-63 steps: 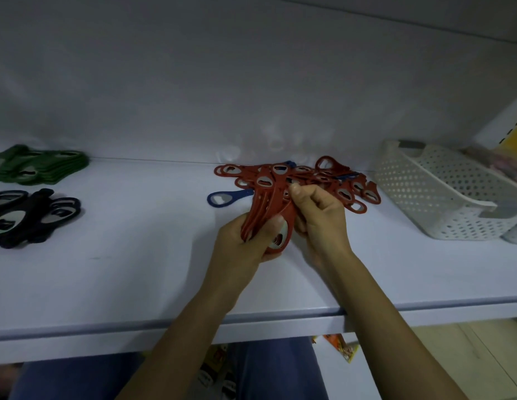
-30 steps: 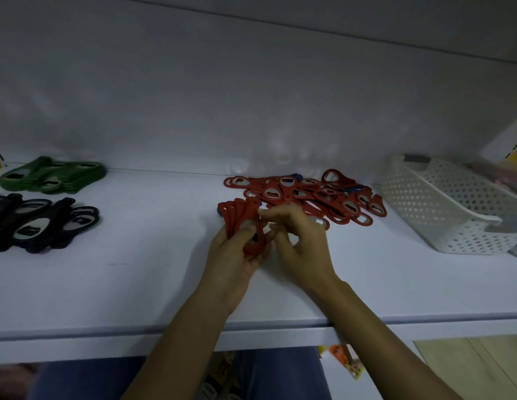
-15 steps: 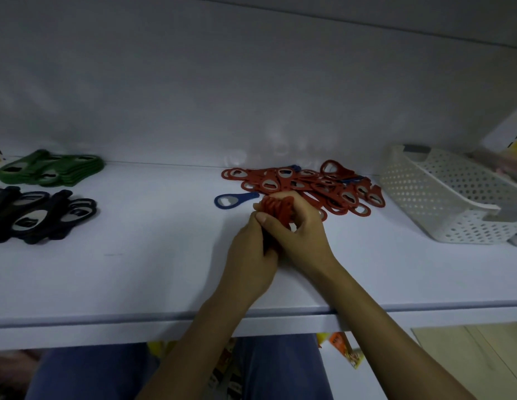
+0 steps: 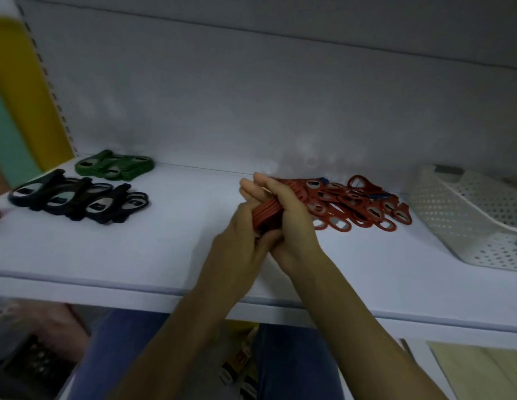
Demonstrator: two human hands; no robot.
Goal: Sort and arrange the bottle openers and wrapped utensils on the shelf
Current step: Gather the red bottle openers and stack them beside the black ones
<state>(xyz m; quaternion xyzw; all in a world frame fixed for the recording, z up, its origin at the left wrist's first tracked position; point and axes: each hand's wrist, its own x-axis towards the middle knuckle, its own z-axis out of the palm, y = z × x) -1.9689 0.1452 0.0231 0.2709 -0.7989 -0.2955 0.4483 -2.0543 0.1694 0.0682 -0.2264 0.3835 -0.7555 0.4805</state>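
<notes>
At the far left of the white shelf [image 4: 170,246] we see a flat cluster of green plastic bottle openers [image 4: 115,168] near the back wall, with a spread of black bottle openers [image 4: 81,199] just in front of it. Mid-shelf, our left hand [image 4: 245,235] and right hand [image 4: 289,217] press together, fingers clamped on a stacked bundle of red bottle openers [image 4: 266,216]. Just right of the hands lies a loose pile of red bottle openers [image 4: 358,206], a blue piece peeking from it. Farther right sits a white perforated plastic basket [image 4: 465,217].
</notes>
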